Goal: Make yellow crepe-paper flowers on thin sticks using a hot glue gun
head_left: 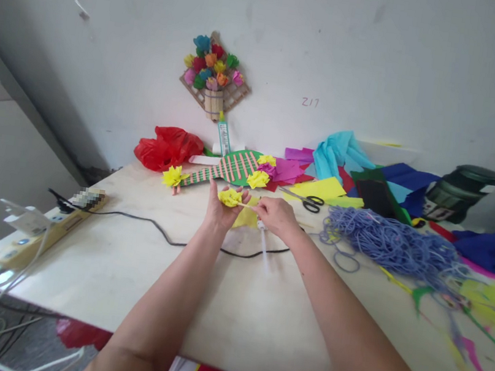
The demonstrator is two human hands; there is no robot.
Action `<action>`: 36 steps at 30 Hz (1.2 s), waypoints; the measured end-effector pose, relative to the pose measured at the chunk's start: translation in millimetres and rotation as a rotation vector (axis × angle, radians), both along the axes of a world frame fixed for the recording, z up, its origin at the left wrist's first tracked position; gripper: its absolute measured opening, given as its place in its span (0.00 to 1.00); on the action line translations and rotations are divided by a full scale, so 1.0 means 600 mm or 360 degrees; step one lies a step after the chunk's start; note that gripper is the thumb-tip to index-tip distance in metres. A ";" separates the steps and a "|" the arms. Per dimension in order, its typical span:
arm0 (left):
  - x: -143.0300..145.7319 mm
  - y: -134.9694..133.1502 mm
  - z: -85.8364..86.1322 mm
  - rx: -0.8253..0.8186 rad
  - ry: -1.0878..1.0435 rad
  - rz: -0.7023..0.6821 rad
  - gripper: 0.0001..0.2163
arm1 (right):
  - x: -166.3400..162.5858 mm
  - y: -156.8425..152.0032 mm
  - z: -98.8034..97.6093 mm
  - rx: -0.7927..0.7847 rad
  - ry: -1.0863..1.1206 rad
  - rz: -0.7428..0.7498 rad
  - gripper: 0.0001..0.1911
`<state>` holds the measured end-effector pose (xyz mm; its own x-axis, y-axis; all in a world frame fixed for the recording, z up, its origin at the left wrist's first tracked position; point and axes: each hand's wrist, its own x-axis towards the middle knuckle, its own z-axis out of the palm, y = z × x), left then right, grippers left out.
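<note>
My left hand [222, 208] is cupped, palm up, with a crumpled yellow paper flower [229, 198] resting against its fingers. My right hand [277, 216] pinches a thin pale stick [247, 205] whose far end meets the flower. Behind and under the hands lies a piece of yellow paper [246, 219]. Just below my right hand a translucent white rod [265, 250], like a glue stick, sticks out over the table. Beyond the hands lies a green guitar-shaped craft [237, 168] with pinkish strips, yellow paper flowers and a magenta one.
Black-handled scissors [312, 204] and a tangle of blue-purple cord [397, 245] lie to the right, near coloured paper sheets [321, 189] and a dark green jar [458, 192]. At left, a power strip [50, 230] feeds a black cable [149, 220]. A red plastic bag [167, 147] sits at the back.
</note>
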<state>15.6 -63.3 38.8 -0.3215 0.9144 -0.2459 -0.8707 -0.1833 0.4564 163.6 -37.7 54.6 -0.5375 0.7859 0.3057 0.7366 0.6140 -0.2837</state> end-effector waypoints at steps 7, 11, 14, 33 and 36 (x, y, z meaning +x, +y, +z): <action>0.013 0.008 -0.011 -0.0003 0.0193 0.0194 0.19 | -0.004 -0.004 0.001 0.0004 -0.0053 -0.0030 0.14; 0.013 0.006 -0.016 0.0193 0.0307 0.0066 0.16 | -0.006 -0.004 0.001 -0.0020 -0.0035 -0.0055 0.14; 0.014 0.006 -0.019 0.0313 0.0380 0.0065 0.15 | -0.007 -0.003 -0.001 -0.0031 -0.0008 -0.0052 0.14; 0.019 0.010 -0.008 0.0166 0.0181 0.0107 0.13 | -0.018 -0.020 0.003 0.0037 -0.0026 -0.0062 0.14; 0.019 0.011 -0.010 0.0190 0.0217 0.0130 0.14 | -0.021 -0.031 0.010 0.0092 -0.0081 -0.0078 0.14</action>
